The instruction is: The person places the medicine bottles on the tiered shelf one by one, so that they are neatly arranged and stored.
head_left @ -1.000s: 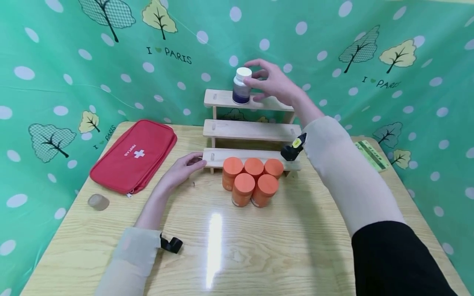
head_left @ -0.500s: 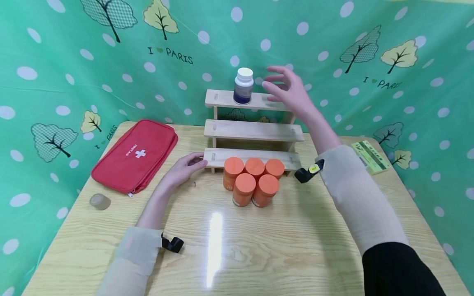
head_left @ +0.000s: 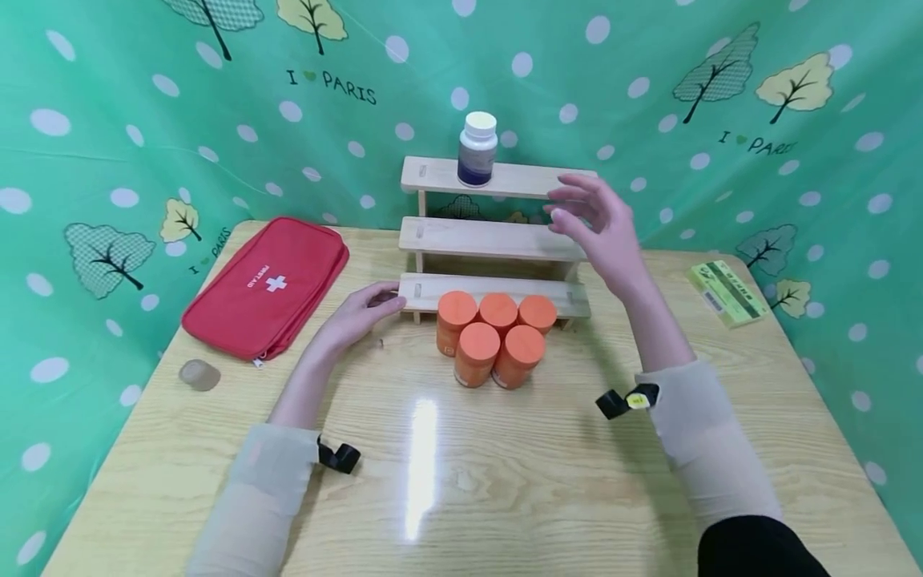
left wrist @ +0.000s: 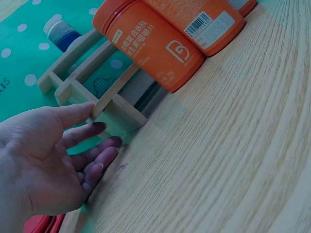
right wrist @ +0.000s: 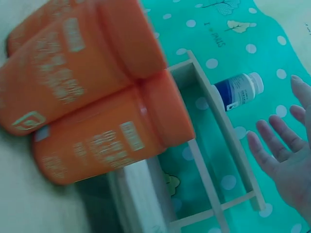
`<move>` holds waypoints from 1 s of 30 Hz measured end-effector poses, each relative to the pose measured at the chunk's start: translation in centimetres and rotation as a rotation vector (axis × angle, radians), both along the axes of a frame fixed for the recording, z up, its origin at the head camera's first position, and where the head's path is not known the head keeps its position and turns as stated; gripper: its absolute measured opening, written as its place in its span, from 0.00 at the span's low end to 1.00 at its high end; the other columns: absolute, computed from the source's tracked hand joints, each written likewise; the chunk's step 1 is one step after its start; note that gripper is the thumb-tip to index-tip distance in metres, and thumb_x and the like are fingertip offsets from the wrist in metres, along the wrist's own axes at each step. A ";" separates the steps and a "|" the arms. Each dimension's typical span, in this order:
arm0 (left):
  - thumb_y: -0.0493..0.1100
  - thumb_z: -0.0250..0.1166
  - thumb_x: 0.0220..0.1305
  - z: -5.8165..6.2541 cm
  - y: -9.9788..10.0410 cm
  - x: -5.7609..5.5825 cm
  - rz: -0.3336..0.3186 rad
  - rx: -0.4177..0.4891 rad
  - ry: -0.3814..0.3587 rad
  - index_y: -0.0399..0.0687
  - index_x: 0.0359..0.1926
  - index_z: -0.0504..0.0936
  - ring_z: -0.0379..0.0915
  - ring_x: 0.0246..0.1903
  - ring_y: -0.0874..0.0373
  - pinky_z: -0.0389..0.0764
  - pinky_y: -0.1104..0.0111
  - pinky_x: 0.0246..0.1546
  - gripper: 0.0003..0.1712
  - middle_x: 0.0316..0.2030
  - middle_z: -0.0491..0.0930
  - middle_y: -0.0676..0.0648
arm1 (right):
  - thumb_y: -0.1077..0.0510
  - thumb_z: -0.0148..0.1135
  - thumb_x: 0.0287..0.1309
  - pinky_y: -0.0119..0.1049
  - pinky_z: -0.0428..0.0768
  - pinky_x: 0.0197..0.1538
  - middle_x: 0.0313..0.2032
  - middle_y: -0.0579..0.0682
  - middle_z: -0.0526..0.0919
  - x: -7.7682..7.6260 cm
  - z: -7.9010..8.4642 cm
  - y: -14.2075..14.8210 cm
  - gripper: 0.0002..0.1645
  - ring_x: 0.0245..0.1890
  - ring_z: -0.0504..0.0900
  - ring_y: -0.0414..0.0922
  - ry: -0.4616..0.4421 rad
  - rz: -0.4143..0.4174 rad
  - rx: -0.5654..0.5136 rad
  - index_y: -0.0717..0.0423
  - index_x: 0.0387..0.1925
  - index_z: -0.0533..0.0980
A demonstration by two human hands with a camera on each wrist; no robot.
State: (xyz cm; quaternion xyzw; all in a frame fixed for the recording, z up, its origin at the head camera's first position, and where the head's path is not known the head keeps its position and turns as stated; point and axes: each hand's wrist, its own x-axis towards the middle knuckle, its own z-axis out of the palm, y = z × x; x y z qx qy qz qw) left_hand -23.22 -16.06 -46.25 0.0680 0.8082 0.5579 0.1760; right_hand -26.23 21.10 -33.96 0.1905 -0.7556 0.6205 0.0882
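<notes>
My left hand is at the left end of the lowest step of a three-tier wooden display shelf. In the left wrist view, its thumb and index fingertips hold the end of that step. My right hand is raised in front of the shelf's right end, fingers spread and loosely bent, holding nothing. A white-capped pill bottle with a dark blue lower part stands upright on the top step, left of its middle. Several orange bottles stand grouped in front of the lowest step.
A red first-aid pouch lies at the back left of the table. Near its front corner is a small greyish cup-like piece. A green-yellow box lies at the back right. A green patterned cloth hangs behind.
My right hand has drawn away from the white-capped bottle, moving right and toward me. The bottle remains standing on the top step. My left hand stays at the shelf end.
</notes>
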 end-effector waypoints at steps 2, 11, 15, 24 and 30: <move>0.53 0.59 0.77 0.1 0.1 -0.1 -0.004 -0.002 0.002 0.43 0.77 0.64 0.66 0.69 0.41 0.65 0.49 0.72 0.36 0.68 0.72 0.34 | 0.59 0.65 0.69 0.32 0.85 0.53 0.58 0.62 0.80 0.8 -0.6 0.5 0.29 0.55 0.84 0.50 0.009 0.006 0.001 0.57 0.69 0.71; 0.54 0.60 0.76 -0.1 -0.2 -0.1 0.002 -0.021 0.012 0.43 0.76 0.64 0.65 0.69 0.40 0.65 0.47 0.72 0.36 0.69 0.71 0.35 | 0.65 0.64 0.68 0.30 0.84 0.54 0.56 0.56 0.83 3.5 -3.4 2.2 0.29 0.54 0.84 0.48 0.003 0.031 0.017 0.57 0.69 0.71; 0.55 0.59 0.76 -0.2 -0.2 0.0 -0.008 -0.026 0.008 0.42 0.77 0.63 0.64 0.71 0.40 0.65 0.46 0.73 0.37 0.70 0.70 0.35 | 0.65 0.64 0.68 0.30 0.84 0.55 0.56 0.56 0.82 4.5 -4.5 2.8 0.30 0.55 0.84 0.47 -0.027 0.036 0.032 0.60 0.69 0.70; 0.55 0.59 0.76 -0.4 0.0 0.2 -0.002 -0.023 0.004 0.44 0.77 0.64 0.65 0.70 0.41 0.66 0.47 0.71 0.37 0.70 0.70 0.35 | 0.62 0.64 0.69 0.27 0.81 0.59 0.61 0.66 0.79 5.9 -6.6 3.3 0.31 0.59 0.82 0.43 -0.120 0.054 0.112 0.55 0.71 0.69; 0.55 0.59 0.76 -0.5 0.0 0.1 0.004 -0.020 0.011 0.43 0.77 0.64 0.66 0.69 0.41 0.66 0.48 0.71 0.36 0.68 0.71 0.35 | 0.62 0.64 0.69 0.30 0.83 0.57 0.60 0.63 0.79 6.2 -7.2 3.5 0.31 0.59 0.83 0.45 -0.144 0.108 0.130 0.51 0.71 0.69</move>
